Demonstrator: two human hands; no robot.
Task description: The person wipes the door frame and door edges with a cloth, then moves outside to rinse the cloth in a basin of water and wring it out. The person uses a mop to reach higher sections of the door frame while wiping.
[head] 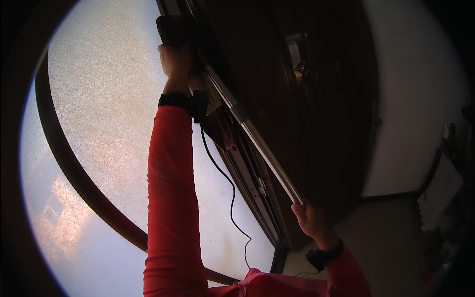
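Observation:
My left hand (176, 61), raised near the top of the view, is closed around part of a dark object (172, 29) whose exact kind is lost in shadow. A telescopic metal pole (269, 159) slants down from beside that object to the lower right, with a joint collar (239, 113) along its length. My right hand (311, 222) grips the pole's lower end, thumb laid along it. Whether the pole joins the dark object is hidden in the dark. A perforated pale piece (211, 94) shows just below my left hand.
Bright textured glass (100, 111) fills the left side, crossed by a dark frame bar (74, 174). A dark door (326, 122) with a metal handle plate (297, 52) stands behind the pole. A black cable (232, 193) hangs from my left wrist device (199, 105). Floor (386, 234) shows lower right.

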